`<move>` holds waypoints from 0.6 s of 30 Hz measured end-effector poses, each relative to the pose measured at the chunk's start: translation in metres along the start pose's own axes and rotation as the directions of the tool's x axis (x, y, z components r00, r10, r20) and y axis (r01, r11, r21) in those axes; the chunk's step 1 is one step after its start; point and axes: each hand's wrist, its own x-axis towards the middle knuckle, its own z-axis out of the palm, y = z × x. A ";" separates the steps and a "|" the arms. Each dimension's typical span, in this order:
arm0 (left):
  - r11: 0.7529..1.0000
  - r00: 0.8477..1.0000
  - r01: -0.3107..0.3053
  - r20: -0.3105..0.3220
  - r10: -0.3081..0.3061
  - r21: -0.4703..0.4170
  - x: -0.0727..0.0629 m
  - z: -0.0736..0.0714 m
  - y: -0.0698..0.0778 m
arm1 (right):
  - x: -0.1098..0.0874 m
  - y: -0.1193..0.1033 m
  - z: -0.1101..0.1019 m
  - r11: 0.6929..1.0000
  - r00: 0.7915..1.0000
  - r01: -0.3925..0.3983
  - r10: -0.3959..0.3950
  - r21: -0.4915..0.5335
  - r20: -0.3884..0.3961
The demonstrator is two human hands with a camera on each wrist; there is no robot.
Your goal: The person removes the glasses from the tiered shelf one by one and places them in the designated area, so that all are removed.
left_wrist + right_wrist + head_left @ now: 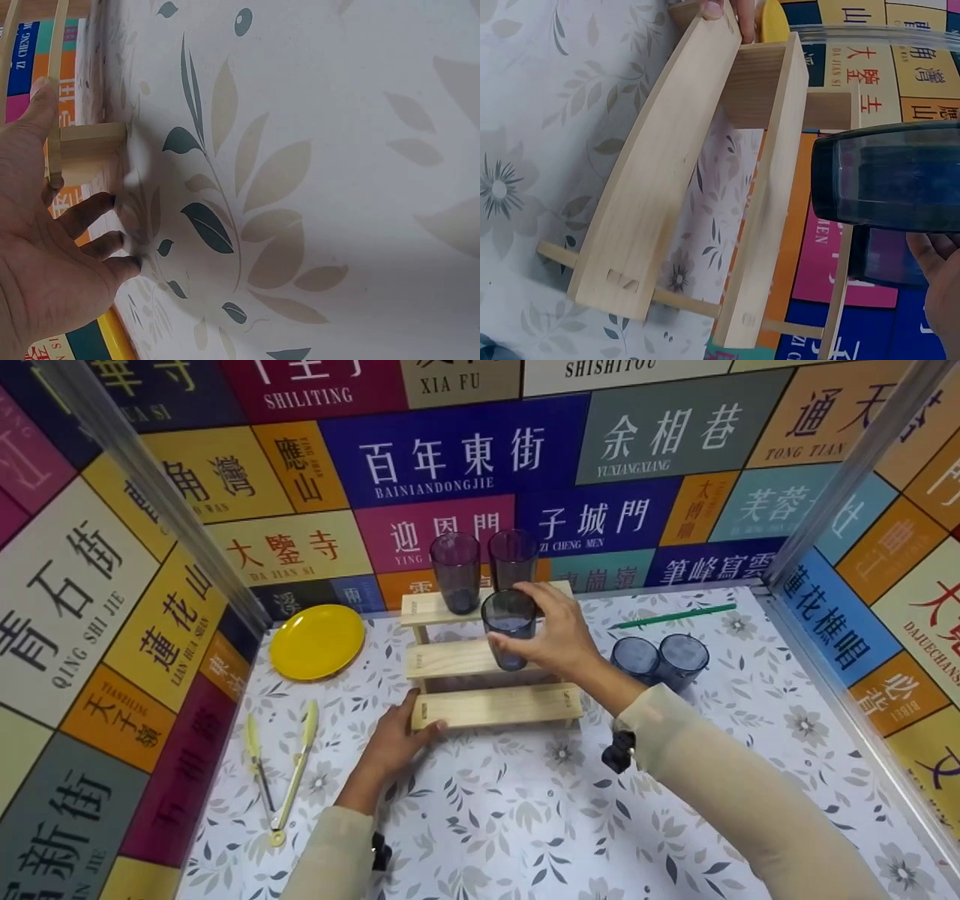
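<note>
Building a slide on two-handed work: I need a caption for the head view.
The right hand holds a dark glass at a wooden stand while the left hand grips its lowest tier.

Hands (391, 741) apart, right one (561, 636) higher

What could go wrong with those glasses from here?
The held glass in the right hand might knock the two upper glasses on the wooden rack, close by. The right forearm could nudge the two lower glasses beside it. If the left hand slips from the rack's end, the rack might shift.
</note>
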 end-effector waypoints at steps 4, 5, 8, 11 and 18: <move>1.000 1.000 -0.001 0.000 0.001 0.000 0.000 -0.001 0.002 | -0.002 0.005 -0.010 1.000 1.000 0.011 -0.011 -0.009 -0.011; 1.000 1.000 0.002 0.002 -0.002 -0.001 0.000 -0.001 0.002 | -0.003 0.007 -0.013 1.000 1.000 0.016 -0.016 -0.017 -0.017; 1.000 1.000 -0.006 0.001 0.006 0.004 0.000 -0.001 0.003 | -0.006 0.011 -0.020 0.999 0.999 0.023 -0.024 -0.039 -0.036; 1.000 1.000 -0.007 0.003 0.007 0.000 0.000 0.000 0.003 | -0.009 0.014 -0.027 0.999 0.999 0.022 -0.024 -0.036 -0.046; 1.000 1.000 -0.022 -0.001 0.022 -0.011 -0.001 0.001 0.001 | -0.018 0.022 -0.045 0.999 0.998 0.013 -0.015 -0.051 -0.055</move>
